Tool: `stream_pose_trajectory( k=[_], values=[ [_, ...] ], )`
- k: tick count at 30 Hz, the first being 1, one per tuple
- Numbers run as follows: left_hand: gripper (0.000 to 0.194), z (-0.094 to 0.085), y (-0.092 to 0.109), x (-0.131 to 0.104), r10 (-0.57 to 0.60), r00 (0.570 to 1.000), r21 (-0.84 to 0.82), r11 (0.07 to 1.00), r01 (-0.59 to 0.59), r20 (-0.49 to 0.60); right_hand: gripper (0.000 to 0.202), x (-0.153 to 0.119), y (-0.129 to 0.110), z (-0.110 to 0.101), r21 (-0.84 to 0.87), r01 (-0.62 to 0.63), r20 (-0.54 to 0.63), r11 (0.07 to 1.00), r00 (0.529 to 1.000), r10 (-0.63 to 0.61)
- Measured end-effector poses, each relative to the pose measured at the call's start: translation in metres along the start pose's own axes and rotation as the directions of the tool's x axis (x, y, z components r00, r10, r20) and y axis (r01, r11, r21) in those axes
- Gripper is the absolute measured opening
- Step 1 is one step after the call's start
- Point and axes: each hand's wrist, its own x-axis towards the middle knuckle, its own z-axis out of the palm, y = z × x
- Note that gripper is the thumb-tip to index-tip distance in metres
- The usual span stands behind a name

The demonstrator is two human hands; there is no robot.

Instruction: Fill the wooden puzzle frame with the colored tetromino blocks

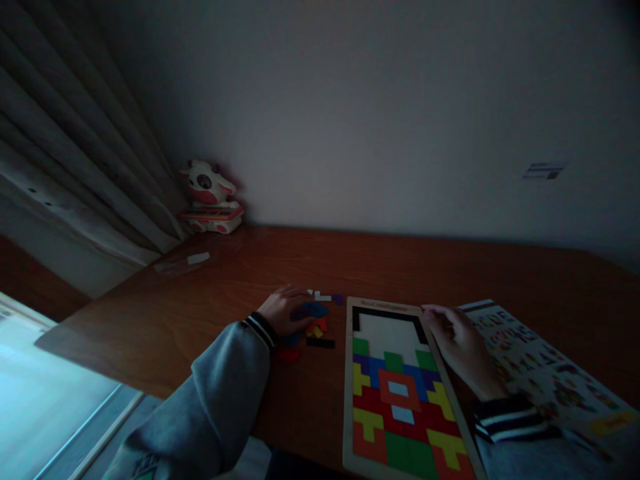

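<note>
A wooden puzzle board [349,400] lies on the brown table, its lower part filled with red, yellow, green, blue and orange blocks. Black pieces line its top corners around a bare white area. Left of the board is a pile of loose blocks, with a black bar [321,343], a white piece [324,298] and a purple piece [338,300]. My left hand [286,311] rests on the pile, fingers spread over blue pieces [316,309]; nothing is visibly held. At the board's upper right edge, my right hand [457,340] has its fingers curled, and what they hold, if anything, is hidden.
A printed pattern sheet [540,373] lies right of the board, partly under my right forearm. A cow-shaped toy [210,200] stands at the back left by the curtain [75,133]. A small white item [199,258] lies in front of it. A wall [380,120] rises behind the table.
</note>
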Motion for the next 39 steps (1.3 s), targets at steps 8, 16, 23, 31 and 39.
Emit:
stream_pose_trajectory(
  k=[8, 16, 23, 31, 39],
  values=[
    [0.107, -0.02, -0.009, -0.021, 0.005, 0.995, -0.069, 0.998, 0.002, 0.102, 0.036, -0.001, -0.004, -0.001, -0.007, 0.016, 0.006, 1.0, 1.0, -0.016],
    [0.102, -0.009, -0.008, -0.029, -0.051, 0.992, -0.078, 0.995, 0.06, 0.113, 0.035, 0.0, -0.008, -0.002, -0.027, 0.057, 0.008, 0.998, 0.998, -0.057],
    [0.033, 0.006, 0.002, -0.019, -0.022, 1.0, -0.054, 0.998, 0.022, -0.004, 0.033, 0.0, -0.009, -0.001, -0.021, 0.062, 0.006, 0.998, 0.998, -0.061],
    [0.028, 0.007, -0.003, -0.013, -0.043, 0.995, -0.019, 0.999, 0.042, -0.086, 0.036, -0.001, -0.01, 0.001, -0.029, 0.04, 0.0, 0.999, 0.999, -0.04],
    [0.036, 0.013, -0.029, 0.012, -0.131, 0.977, -0.032, 0.991, 0.128, -0.166, 0.034, -0.002, -0.008, 0.0, -0.017, 0.038, 0.01, 0.999, 0.999, -0.037]
  ],
)
